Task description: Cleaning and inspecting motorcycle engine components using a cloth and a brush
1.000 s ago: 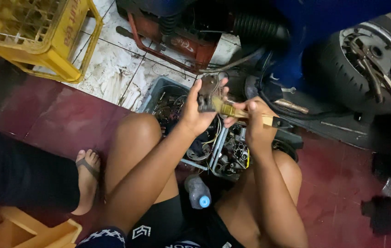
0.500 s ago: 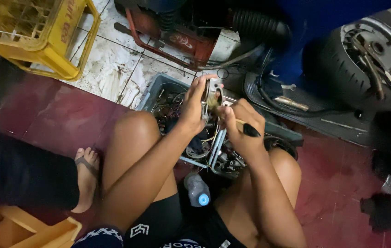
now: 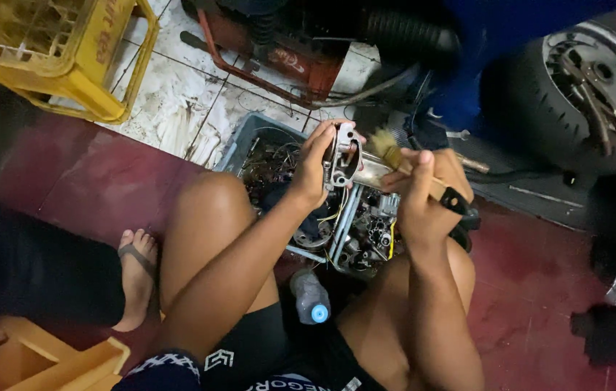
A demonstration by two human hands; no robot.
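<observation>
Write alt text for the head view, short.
A seated person's left hand holds a small metal engine part while the right hand brushes it with a paintbrush, above a grey tray of parts. A plastic bottle lies between the legs; a yellow crate and tyre sit nearby.

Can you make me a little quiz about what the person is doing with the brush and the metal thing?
1. True or false: the left hand holds the metal part up above the tray of parts.
2. What does the right hand hold? A) a brush B) a hammer C) a cup
3. Fill in: the water bottle on the floor has a ____ cap.

Key
1. True.
2. A: the brush, its bristles next to the metal part.
3. Blue.
</observation>
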